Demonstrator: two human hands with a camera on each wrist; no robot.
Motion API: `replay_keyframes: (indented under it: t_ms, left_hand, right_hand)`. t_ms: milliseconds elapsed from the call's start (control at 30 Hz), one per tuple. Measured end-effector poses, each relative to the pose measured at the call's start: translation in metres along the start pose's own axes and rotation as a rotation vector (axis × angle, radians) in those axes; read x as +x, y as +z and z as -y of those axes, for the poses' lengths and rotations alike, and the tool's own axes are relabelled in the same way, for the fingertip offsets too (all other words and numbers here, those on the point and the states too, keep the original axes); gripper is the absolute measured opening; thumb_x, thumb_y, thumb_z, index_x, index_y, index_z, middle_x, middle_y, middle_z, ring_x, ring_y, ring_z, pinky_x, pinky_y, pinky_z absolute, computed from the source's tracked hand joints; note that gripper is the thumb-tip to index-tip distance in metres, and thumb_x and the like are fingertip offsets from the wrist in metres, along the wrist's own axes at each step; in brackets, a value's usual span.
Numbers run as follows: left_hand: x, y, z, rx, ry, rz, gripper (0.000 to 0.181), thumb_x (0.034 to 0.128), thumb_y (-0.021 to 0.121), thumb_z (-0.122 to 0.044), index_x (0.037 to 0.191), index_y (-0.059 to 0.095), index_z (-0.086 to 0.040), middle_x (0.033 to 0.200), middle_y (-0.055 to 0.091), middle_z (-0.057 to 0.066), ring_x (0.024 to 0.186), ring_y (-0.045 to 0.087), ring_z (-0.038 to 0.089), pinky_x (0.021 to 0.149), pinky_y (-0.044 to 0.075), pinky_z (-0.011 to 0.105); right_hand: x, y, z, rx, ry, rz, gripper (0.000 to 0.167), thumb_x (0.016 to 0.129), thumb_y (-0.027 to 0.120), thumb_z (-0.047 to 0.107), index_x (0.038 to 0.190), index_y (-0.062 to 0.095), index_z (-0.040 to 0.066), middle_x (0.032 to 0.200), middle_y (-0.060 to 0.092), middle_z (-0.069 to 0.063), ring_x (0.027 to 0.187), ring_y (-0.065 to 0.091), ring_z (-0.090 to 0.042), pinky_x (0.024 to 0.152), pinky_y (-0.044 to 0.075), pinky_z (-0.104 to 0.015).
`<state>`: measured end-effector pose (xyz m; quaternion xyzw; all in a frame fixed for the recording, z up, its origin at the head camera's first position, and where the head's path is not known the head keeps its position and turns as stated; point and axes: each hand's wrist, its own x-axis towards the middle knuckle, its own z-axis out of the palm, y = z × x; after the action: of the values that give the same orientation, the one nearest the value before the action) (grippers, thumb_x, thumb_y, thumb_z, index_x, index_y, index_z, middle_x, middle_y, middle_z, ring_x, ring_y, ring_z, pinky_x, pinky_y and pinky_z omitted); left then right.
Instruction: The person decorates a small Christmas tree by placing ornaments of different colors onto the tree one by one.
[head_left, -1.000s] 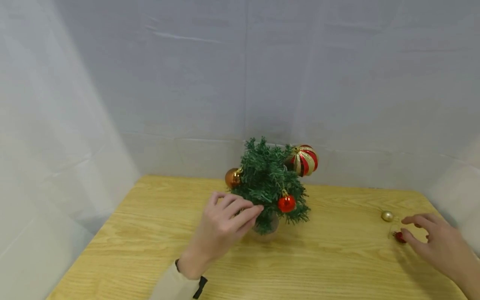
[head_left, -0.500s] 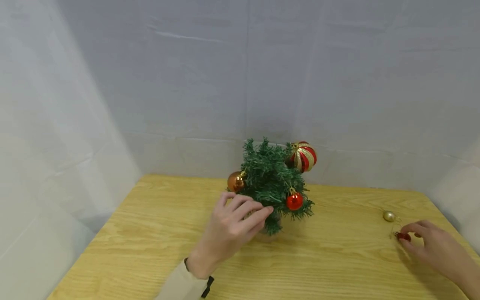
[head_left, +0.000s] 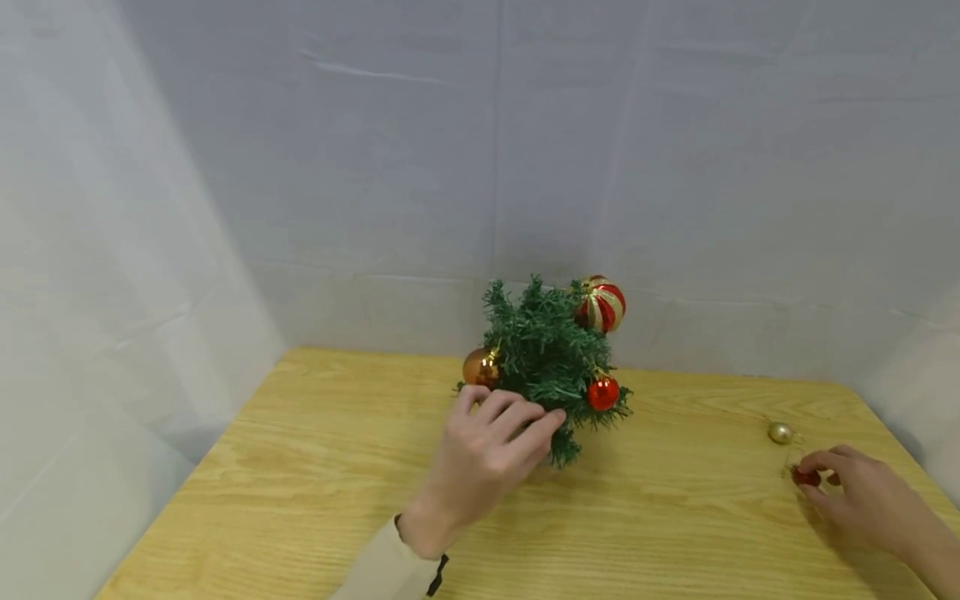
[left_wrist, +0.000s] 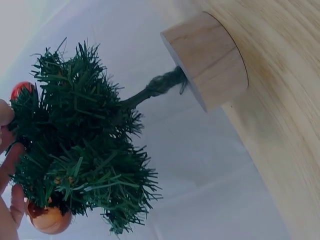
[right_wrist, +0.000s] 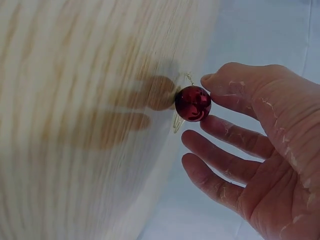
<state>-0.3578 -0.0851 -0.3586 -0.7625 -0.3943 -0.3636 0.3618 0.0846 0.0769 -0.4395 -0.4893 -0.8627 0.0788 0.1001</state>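
One glossy dark-red bauble (right_wrist: 193, 104)

Wall (head_left: 375, 167): I see gray, brighter at left.
Desk (head_left: 300, 483): soft shadow under right grip (head_left: 862, 497).
Dark red ball (right_wrist: 193, 103): a little shiny.
Left wrist view: glare, top left.

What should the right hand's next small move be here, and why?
I'd probably lift the dark red bauble gently upward: the right hand pinches it from opposite sides, so the grip looks ready, and the bauble sits low at the table. The left hand is at the green tree, where other baubles hang.
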Motion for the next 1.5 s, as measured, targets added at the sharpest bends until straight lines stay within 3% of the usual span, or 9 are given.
replay_keyframes:
  t_ms: [200, 600, 800, 867, 1100, 1233, 1333, 1500]
  left_hand:
    - [0.004, 0.004, -0.006, 0.021, -0.037, -0.003, 0.018, 0.0946, 0.068, -0.018, 0.106, 0.08, -0.023, 0.094, 0.075, -0.007, 0.084, 0.068, 0.012, 0.077, 0.05, 0.037]
    - [0.011, 0.013, -0.014, 0.084, -0.052, 0.006, 0.025, 0.1004, 0.056, -0.019, 0.107, 0.08, -0.023, 0.095, 0.075, -0.007, 0.085, 0.068, 0.012, 0.076, 0.049, 0.035]
    - [0.013, 0.015, -0.017, 0.121, -0.042, 0.004, 0.022, 0.097, 0.06, -0.019, 0.106, 0.08, -0.024, 0.094, 0.074, -0.008, 0.085, 0.068, 0.011, 0.075, 0.048, 0.034]
    - [0.013, 0.016, -0.016, 0.119, -0.042, -0.009, 0.022, 0.097, 0.06, -0.019, 0.106, 0.08, -0.024, 0.093, 0.074, -0.008, 0.085, 0.068, 0.012, 0.075, 0.048, 0.034]
    - [0.009, 0.012, -0.012, 0.065, -0.046, -0.102, 0.02, 0.098, 0.061, -0.019, 0.102, 0.081, -0.022, 0.092, 0.074, -0.005, 0.087, 0.068, 0.015, 0.075, 0.049, 0.035]
    - [0.004, 0.006, -0.006, 0.063, -0.043, -0.16, 0.018, 0.0991, 0.063, -0.019, 0.099, 0.081, -0.02, 0.091, 0.074, -0.003, 0.086, 0.069, 0.018, 0.074, 0.05, 0.037]
    - [-0.001, 0.002, 0.0, 0.078, -0.061, -0.148, 0.019, 0.1003, 0.062, -0.02, 0.099, 0.081, -0.019, 0.092, 0.074, -0.001, 0.087, 0.069, 0.019, 0.074, 0.051, 0.038]
    - [-0.008, -0.002, 0.006, 0.099, -0.087, -0.075, 0.019, 0.0995, 0.062, -0.02, 0.103, 0.08, -0.018, 0.097, 0.073, 0.0, 0.087, 0.068, 0.019, 0.076, 0.052, 0.038]
  right_hand:
    - [0.003, 0.001, -0.002, -0.001, -0.031, -0.028, 0.015, 0.084, 0.08, 0.009, 0.096, 0.073, 0.005, 0.09, 0.068, 0.0, 0.073, 0.061, -0.008, 0.064, 0.055, -0.025]
    - [0.006, 0.004, -0.004, 0.0, -0.067, -0.025, 0.013, 0.08, 0.081, 0.007, 0.09, 0.072, 0.009, 0.086, 0.067, 0.001, 0.066, 0.057, 0.002, 0.059, 0.05, -0.022]
    - [0.004, 0.008, -0.004, -0.022, -0.117, -0.108, 0.018, 0.074, 0.084, 0.005, 0.084, 0.071, 0.011, 0.081, 0.065, 0.004, 0.064, 0.052, 0.007, 0.057, 0.048, -0.022]
    - [0.004, 0.007, -0.004, -0.014, -0.117, -0.117, 0.018, 0.074, 0.084, 0.004, 0.084, 0.071, 0.011, 0.081, 0.065, 0.004, 0.064, 0.053, 0.007, 0.057, 0.049, -0.022]
    - [0.004, 0.001, 0.0, 0.002, -0.054, -0.036, 0.014, 0.081, 0.08, 0.007, 0.093, 0.073, 0.007, 0.087, 0.068, -0.001, 0.066, 0.059, 0.0, 0.059, 0.05, -0.023]
    - [0.002, -0.001, 0.006, -0.005, -0.08, -0.1, 0.017, 0.078, 0.083, 0.007, 0.092, 0.073, 0.008, 0.087, 0.067, 0.0, 0.065, 0.059, 0.0, 0.057, 0.049, -0.023]
    - [0.0, -0.004, 0.011, -0.014, -0.096, -0.153, 0.019, 0.076, 0.085, 0.005, 0.091, 0.073, 0.008, 0.087, 0.066, -0.001, 0.064, 0.058, 0.001, 0.056, 0.049, -0.022]
    - [-0.003, -0.009, 0.019, -0.02, -0.09, -0.173, 0.021, 0.076, 0.085, 0.004, 0.093, 0.073, 0.007, 0.09, 0.067, -0.005, 0.065, 0.057, 0.0, 0.053, 0.048, -0.02]
